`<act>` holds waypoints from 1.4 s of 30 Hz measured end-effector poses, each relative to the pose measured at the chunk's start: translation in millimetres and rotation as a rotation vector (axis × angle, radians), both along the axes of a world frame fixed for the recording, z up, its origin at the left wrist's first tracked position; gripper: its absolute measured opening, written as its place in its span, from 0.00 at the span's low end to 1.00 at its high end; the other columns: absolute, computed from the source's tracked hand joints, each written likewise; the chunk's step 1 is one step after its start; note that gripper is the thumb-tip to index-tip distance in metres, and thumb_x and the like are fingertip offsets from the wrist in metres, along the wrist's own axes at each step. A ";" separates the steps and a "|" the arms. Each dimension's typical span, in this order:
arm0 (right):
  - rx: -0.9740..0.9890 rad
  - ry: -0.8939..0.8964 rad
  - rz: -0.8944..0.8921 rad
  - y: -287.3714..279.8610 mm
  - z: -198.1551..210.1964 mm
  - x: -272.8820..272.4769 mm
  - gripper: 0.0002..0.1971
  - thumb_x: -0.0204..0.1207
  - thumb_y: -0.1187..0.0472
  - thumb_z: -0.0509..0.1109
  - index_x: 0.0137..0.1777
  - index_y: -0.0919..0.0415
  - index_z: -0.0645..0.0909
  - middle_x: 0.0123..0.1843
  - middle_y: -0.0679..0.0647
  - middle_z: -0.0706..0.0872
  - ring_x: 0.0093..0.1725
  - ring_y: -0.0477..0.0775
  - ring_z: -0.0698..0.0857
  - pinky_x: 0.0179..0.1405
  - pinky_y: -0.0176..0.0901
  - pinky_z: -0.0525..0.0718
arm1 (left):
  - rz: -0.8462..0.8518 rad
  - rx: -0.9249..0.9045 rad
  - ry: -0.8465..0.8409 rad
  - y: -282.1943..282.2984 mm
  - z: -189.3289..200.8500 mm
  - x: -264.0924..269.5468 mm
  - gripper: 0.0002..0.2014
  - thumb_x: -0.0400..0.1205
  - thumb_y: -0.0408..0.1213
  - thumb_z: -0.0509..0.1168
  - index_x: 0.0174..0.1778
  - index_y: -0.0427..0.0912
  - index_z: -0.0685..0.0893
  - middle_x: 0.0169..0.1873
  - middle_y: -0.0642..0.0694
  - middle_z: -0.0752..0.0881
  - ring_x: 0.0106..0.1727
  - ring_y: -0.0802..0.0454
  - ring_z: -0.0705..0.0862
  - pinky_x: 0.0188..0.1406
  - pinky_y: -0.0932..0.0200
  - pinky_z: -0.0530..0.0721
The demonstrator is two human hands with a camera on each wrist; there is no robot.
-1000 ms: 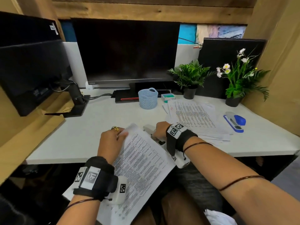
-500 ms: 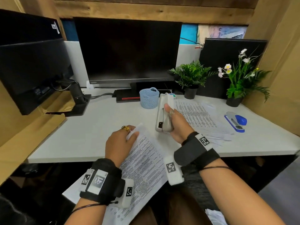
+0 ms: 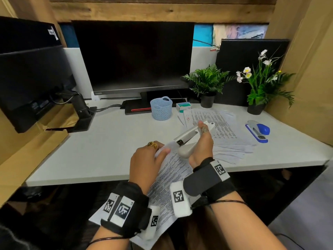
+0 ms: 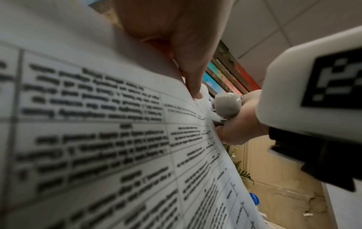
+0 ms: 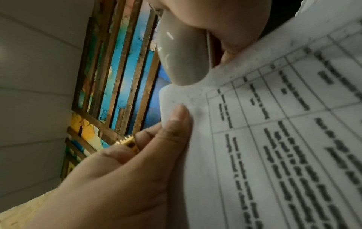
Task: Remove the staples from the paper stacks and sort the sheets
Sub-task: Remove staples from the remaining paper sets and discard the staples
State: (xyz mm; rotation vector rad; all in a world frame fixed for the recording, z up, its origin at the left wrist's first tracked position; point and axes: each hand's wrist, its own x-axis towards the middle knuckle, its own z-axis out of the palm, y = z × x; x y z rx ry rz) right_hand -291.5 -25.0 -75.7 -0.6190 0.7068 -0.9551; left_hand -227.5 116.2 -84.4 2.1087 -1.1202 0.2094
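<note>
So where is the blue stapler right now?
In the head view the blue stapler lies on the white desk at the right, untouched, just right of the loose printed sheets and in front of the flowering pot plant.

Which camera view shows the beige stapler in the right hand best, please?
The head view: the whole beige stapler shows, gripped by the right hand. The left wrist view shows only its rounded end; the right wrist view shows one end, close up.

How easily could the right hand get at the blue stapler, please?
Probably not readily: the right hand already holds the white stapler, though the blue stapler lies unobstructed on the desk.
</note>
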 end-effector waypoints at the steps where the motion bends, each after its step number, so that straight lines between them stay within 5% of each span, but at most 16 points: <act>1: 0.008 0.005 0.003 -0.7 -0.1 0.5 0.13 0.73 0.50 0.72 0.53 0.54 0.80 0.55 0.58 0.85 0.59 0.62 0.84 0.64 0.60 0.79 | -0.014 -0.019 0.014 -0.9 0.9 -1.4 0.14 0.82 0.52 0.62 0.49 0.46 0.85 0.35 0.52 0.86 0.37 0.55 0.81 0.35 0.64 0.70; 8: 0.020 0.004 0.045 -4.6 1.2 2.5 0.21 0.67 0.43 0.74 0.56 0.53 0.81 0.56 0.58 0.86 0.57 0.62 0.86 0.62 0.62 0.81 | -0.076 -0.067 0.060 -2.9 6.6 -8.3 0.24 0.78 0.50 0.67 0.71 0.49 0.78 0.49 0.45 0.89 0.50 0.49 0.85 0.43 0.69 0.72; 11: 0.021 -0.034 0.074 -2.9 2.6 4.4 0.30 0.57 0.40 0.77 0.60 0.52 0.83 0.59 0.60 0.88 0.57 0.62 0.87 0.62 0.65 0.81 | -0.104 -0.059 0.016 -3.3 5.2 -5.8 0.24 0.78 0.50 0.67 0.69 0.47 0.80 0.58 0.45 0.87 0.56 0.47 0.86 0.50 0.63 0.77; 17: 0.062 -0.043 -0.010 0.3 2.7 9.0 0.24 0.54 0.43 0.79 0.50 0.52 0.84 0.58 0.61 0.88 0.57 0.63 0.87 0.61 0.66 0.81 | -0.123 -0.033 -0.033 -4.0 6.8 -9.2 0.18 0.79 0.49 0.67 0.60 0.43 0.87 0.44 0.44 0.89 0.44 0.47 0.85 0.35 0.69 0.64; 21: 0.038 -0.025 0.015 0.6 -0.3 11.4 0.31 0.51 0.41 0.80 0.55 0.53 0.84 0.57 0.61 0.88 0.56 0.64 0.87 0.60 0.69 0.81 | -0.136 0.043 -0.029 -4.5 -1.4 -9.0 0.18 0.79 0.53 0.64 0.43 0.41 0.87 0.26 0.52 0.76 0.33 0.52 0.75 0.30 0.62 0.65; 24: 0.028 -0.001 0.071 -0.7 -2.7 9.8 0.34 0.51 0.39 0.80 0.57 0.54 0.84 0.56 0.60 0.88 0.58 0.64 0.86 0.62 0.68 0.80 | -0.138 0.038 -0.032 -5.7 -8.9 -4.3 0.21 0.81 0.54 0.61 0.50 0.39 0.88 0.29 0.50 0.79 0.34 0.51 0.79 0.31 0.60 0.72; 27: 0.039 -0.014 0.125 -3.8 -6.3 3.6 0.32 0.63 0.40 0.75 0.65 0.55 0.80 0.56 0.60 0.85 0.58 0.65 0.84 0.61 0.64 0.81 | -0.139 0.004 -0.008 -5.9 -9.6 -1.1 0.20 0.83 0.53 0.57 0.55 0.45 0.89 0.27 0.54 0.76 0.33 0.54 0.78 0.31 0.63 0.69; 29: 0.058 -0.049 0.132 -8.5 -9.4 -1.4 0.29 0.68 0.42 0.73 0.67 0.55 0.80 0.60 0.59 0.86 0.60 0.65 0.85 0.62 0.63 0.80 | -0.152 -0.023 0.034 -5.0 -8.9 1.0 0.20 0.83 0.53 0.57 0.55 0.47 0.89 0.29 0.52 0.82 0.35 0.53 0.81 0.34 0.59 0.76; 35: 0.042 -0.033 0.066 -13.5 -10.0 -5.3 0.27 0.55 0.41 0.77 0.54 0.53 0.85 0.60 0.61 0.87 0.59 0.65 0.86 0.65 0.66 0.79 | -0.191 -0.102 0.087 -6.3 -9.4 -1.6 0.20 0.81 0.55 0.56 0.54 0.50 0.89 0.43 0.51 0.90 0.43 0.54 0.86 0.43 0.57 0.82; 42: -0.033 0.059 -0.037 -12.1 -11.3 -4.1 0.22 0.66 0.42 0.75 0.53 0.56 0.82 0.56 0.61 0.87 0.55 0.62 0.86 0.62 0.59 0.82 | -0.217 -0.123 0.077 -7.7 -7.9 -5.3 0.20 0.82 0.53 0.56 0.51 0.47 0.90 0.37 0.54 0.88 0.38 0.56 0.83 0.37 0.62 0.78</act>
